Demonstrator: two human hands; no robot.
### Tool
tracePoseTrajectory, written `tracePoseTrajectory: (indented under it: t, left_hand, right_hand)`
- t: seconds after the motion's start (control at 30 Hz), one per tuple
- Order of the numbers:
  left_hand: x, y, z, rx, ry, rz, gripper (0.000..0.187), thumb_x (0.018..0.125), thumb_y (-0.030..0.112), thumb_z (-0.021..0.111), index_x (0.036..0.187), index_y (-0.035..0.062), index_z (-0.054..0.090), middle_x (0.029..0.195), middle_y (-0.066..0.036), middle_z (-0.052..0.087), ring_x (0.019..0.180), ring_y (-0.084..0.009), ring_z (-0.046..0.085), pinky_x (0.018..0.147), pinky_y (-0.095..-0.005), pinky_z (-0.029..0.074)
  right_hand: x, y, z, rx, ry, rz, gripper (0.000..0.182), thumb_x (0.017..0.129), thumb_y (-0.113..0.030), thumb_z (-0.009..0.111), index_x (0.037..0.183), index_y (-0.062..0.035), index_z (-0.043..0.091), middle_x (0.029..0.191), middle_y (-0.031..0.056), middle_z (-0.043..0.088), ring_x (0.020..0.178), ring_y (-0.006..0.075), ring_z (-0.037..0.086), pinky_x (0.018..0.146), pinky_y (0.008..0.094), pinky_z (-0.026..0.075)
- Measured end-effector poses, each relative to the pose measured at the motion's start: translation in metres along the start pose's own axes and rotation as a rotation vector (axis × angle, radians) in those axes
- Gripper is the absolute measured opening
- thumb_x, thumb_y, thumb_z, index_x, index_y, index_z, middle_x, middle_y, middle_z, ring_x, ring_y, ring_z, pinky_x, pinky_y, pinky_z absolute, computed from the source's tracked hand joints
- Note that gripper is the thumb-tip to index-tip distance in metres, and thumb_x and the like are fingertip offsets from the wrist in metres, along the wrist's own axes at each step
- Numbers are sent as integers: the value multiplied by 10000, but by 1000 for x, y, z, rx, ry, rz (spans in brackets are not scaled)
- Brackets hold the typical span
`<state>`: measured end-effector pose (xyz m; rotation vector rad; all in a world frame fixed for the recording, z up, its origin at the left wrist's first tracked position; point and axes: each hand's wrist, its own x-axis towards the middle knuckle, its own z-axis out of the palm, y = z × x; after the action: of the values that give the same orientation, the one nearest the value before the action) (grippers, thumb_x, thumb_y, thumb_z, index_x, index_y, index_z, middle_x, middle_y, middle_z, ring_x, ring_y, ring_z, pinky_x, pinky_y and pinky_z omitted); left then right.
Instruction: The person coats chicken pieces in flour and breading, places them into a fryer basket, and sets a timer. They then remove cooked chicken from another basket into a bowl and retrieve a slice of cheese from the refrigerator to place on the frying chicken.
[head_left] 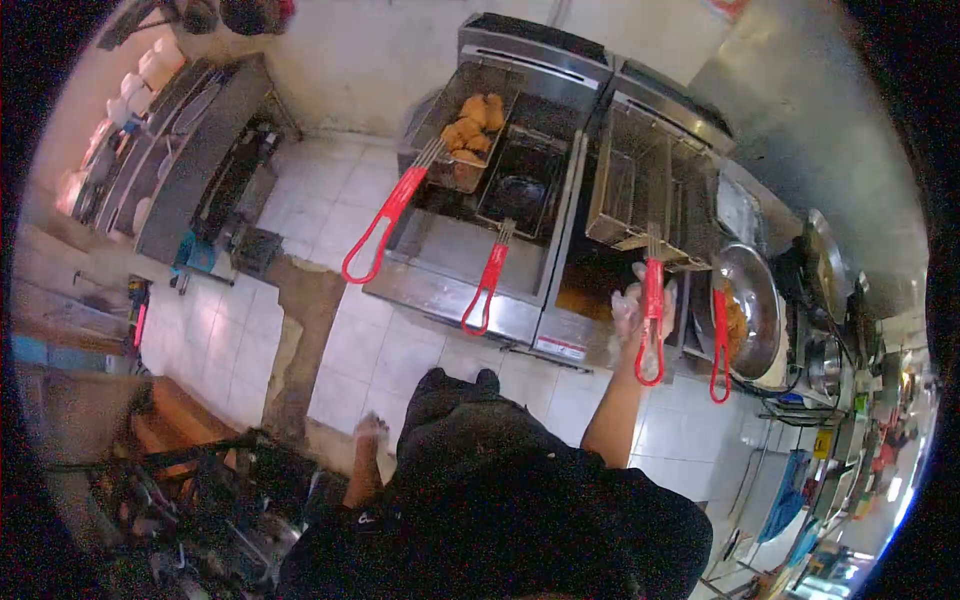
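My right hand (627, 312), in what looks like a clear plastic glove, is at the front of the right fryer. Its fingers are apart behind the red handle (651, 318) of a wire fryer basket (632, 180), and the handle shows uncovered in front of the hand. Down by my left side hangs my left hand (371, 430), blurred and away from any object. On the left fryer, a raised basket (455, 172) with a long red handle (388, 222) holds several golden fried pieces (472, 128). Beside it a second basket (517, 185) sits lower in the fryer.
A large steel bowl (755, 310) with fried food stands right of the fryers, and a red basket handle (720, 350) overlaps it. Steel shelving (205, 150) lines the left wall. White floor tiles (350, 360) run before the fryers, with dark clutter (200, 520) at lower left.
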<state>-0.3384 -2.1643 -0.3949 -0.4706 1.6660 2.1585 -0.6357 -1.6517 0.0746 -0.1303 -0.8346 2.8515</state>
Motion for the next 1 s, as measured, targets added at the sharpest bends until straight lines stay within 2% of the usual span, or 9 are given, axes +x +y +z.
tracePoseTrajectory:
  t: [0.07, 0.1, 0.2, 0.4, 0.47, 0.53, 0.6, 0.67, 1.0]
  left_hand:
    - [16, 11, -25, 637, 161, 26, 234, 805, 315, 458, 921, 127, 534, 802, -75, 535, 734, -239, 507, 704, -419, 427]
    - [6, 54, -2, -148, 162, -124, 206, 805, 303, 458, 905, 134, 523, 766, -58, 502, 710, -231, 491, 704, -406, 425]
    - [22, 74, -33, -647, 211, -337, 106, 842, 213, 453, 763, 148, 483, 687, -36, 435, 596, -227, 413, 533, -336, 379]
    - [18, 108, -71, -507, 493, -284, 205, 873, 291, 456, 902, 96, 514, 733, -76, 526, 657, -260, 537, 548, -406, 439]
    - [20, 54, -119, 702, 364, 635, 228, 876, 332, 445, 861, 117, 521, 731, -62, 551, 653, -275, 548, 529, -416, 428]
    - [5, 60, -127, -376, 272, -205, 196, 846, 324, 484, 796, 138, 522, 718, -38, 548, 666, -259, 531, 552, -425, 413]
    - [-7, 68, -116, -1094, 381, -377, 161, 846, 270, 470, 769, 130, 497, 737, -44, 536, 683, -236, 503, 600, -412, 412]
    - [-11, 79, -126, -962, 345, -360, 160, 846, 268, 470, 770, 130, 495, 737, -45, 535, 683, -235, 501, 601, -410, 411]
    - [50, 85, -145, 183, -150, 19, 150, 850, 256, 466, 779, 124, 473, 746, -58, 520, 679, -225, 477, 614, -396, 402]
  right_hand:
    - [10, 53, -43, -80, -4, 123, 492, 860, -396, 455, 1102, 32, 488, 748, 79, 564, 682, 166, 554, 667, 375, 480]
    - [6, 80, -23, -212, -18, 256, 527, 854, -432, 455, 1107, 30, 488, 792, 94, 576, 728, 184, 567, 701, 389, 481]
    - [0, 187, 75, -257, -150, 647, 540, 856, -474, 454, 1084, 12, 506, 921, 139, 586, 831, 224, 581, 776, 375, 480]
    - [77, 264, 209, -58, -218, 349, 222, 847, -276, 526, 887, -58, 516, 733, 42, 544, 614, 158, 539, 558, 286, 470]
    - [98, 254, 221, 204, -467, 368, 110, 788, -116, 569, 846, -51, 501, 602, -12, 428, 496, 83, 424, 452, 226, 388]
    - [100, 234, 233, -8, -438, 192, 205, 772, -118, 595, 922, -8, 510, 624, -17, 432, 511, 59, 411, 441, 198, 350]
    - [87, 209, 235, -66, -571, 175, 302, 771, -128, 606, 1007, 26, 499, 670, -24, 432, 526, 53, 406, 443, 187, 341]
    - [54, 196, 235, -220, -460, 221, 126, 800, -125, 529, 691, -114, 465, 579, -58, 381, 447, 52, 352, 377, 204, 265]
    - [-75, 45, 212, -32, -296, 207, 365, 807, -101, 570, 1093, 73, 425, 674, -19, 409, 475, 39, 361, 368, 164, 289]
